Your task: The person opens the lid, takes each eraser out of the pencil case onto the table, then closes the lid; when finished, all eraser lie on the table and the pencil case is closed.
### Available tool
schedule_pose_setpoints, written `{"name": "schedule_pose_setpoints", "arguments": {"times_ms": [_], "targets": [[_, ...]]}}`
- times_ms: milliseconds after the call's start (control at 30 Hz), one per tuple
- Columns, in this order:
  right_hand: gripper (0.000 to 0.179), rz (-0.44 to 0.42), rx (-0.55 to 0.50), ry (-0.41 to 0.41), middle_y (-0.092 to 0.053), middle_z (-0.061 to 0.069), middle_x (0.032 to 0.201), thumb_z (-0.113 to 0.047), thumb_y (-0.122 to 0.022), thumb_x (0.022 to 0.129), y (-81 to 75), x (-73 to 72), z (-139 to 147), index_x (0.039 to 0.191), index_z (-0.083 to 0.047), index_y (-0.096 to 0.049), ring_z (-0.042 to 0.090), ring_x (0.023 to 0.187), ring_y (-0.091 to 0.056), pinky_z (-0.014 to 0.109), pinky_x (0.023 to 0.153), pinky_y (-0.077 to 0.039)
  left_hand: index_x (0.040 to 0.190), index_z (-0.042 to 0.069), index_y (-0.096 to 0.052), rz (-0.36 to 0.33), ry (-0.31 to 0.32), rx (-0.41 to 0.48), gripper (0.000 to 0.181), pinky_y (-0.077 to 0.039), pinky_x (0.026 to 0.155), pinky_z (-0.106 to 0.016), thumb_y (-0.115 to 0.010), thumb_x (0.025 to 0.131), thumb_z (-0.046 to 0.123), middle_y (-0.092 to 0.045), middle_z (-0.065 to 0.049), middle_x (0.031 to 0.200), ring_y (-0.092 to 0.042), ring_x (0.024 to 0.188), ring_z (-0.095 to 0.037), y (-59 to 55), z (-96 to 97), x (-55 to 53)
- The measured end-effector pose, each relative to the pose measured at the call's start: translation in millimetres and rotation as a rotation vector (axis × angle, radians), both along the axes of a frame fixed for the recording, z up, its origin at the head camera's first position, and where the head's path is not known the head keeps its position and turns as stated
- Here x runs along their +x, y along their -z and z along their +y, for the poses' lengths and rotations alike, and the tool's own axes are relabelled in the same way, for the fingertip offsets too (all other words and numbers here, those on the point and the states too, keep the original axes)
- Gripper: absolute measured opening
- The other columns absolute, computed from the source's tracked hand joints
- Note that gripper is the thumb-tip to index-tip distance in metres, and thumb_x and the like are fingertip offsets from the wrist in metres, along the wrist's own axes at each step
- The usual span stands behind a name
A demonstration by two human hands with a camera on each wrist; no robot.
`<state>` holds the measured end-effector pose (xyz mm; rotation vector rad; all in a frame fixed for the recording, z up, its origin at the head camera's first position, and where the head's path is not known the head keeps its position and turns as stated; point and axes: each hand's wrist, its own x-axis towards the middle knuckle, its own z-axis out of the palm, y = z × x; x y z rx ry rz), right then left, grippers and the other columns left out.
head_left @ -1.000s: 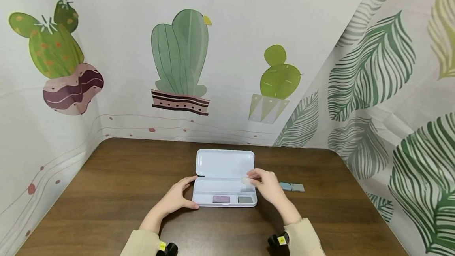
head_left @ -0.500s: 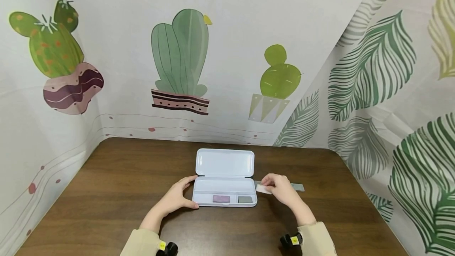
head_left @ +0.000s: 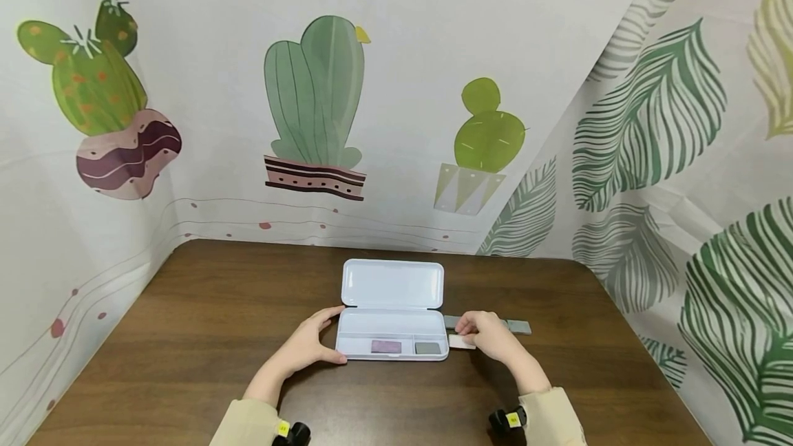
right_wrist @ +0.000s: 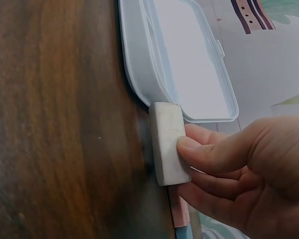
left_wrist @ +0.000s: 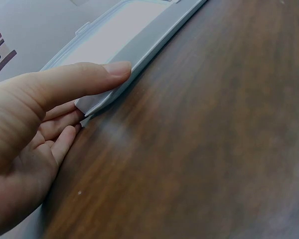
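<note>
An open white pencil case (head_left: 392, 323) lies on the table, lid raised at the back. My left hand (head_left: 310, 343) holds its left end, with the thumb (left_wrist: 97, 82) at the front corner and the fingers at the back one. Just right of the case, my right hand (head_left: 489, 337) pinches a white eraser (right_wrist: 169, 144) between thumb and fingers, low over the table. In the case's front compartments are a purple block (head_left: 386, 346) and a grey block (head_left: 427, 348). The long rear compartment holds nothing.
Behind my right hand, a grey block (head_left: 450, 321) and another light grey one (head_left: 519, 327) lie in a row, partly hidden. The right wrist view shows a pink block (right_wrist: 179, 211) and a blue one (right_wrist: 183, 232) there. A printed cloth (head_left: 396, 122) hangs behind the table (head_left: 217, 308).
My right hand has carried the white eraser from over the case's right end out to the right, then slightly toward me beside the case. The left hand has stayed put.
</note>
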<state>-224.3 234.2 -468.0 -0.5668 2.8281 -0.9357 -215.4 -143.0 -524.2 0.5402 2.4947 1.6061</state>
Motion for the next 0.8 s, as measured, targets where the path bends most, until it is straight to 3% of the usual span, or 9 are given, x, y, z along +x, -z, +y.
{"name": "schedule_pose_setpoints", "arguments": {"times_ms": [333,633,800], "targets": [[0.012,0.013,-0.002,-0.004,-0.070,0.013,0.082,0.009,-0.068,0.081,5.1,-2.6,-1.4,0.086,-0.002,-0.067,0.016,0.079,-0.063,0.021,0.065,-0.051,0.143,-0.001,-0.044,-0.005,-0.006,-0.005,0.097,-0.040,0.112,-0.037,-0.092,0.061,0.020,-0.046,-0.021,0.146,-0.043,0.135,-0.044,-0.8,0.7,0.3],[0.015,0.023,-0.001,0.073,-0.071,0.006,0.085,0.009,-0.070,0.080,6.4,-0.8,-7.9,0.089,-0.003,-0.068,0.018,0.079,-0.065,0.031,0.067,-0.055,0.143,-0.001,-0.044,-0.020,-0.013,0.001,0.097,-0.039,0.112,-0.043,-0.092,0.061,0.018,-0.044,-0.023,0.146,-0.043,0.134,-0.045,-0.9,0.6,0.6],[0.015,0.034,0.004,0.086,-0.070,0.007,0.084,0.007,-0.072,0.079,6.8,-0.7,-9.8,0.089,-0.004,-0.068,0.017,0.078,-0.064,0.030,0.066,-0.054,0.143,-0.001,-0.044,-0.019,-0.012,-0.002,0.097,-0.039,0.112,-0.047,-0.092,0.061,0.019,-0.044,-0.023,0.146,-0.043,0.134,-0.045,-1.1,0.8,0.5]]}}
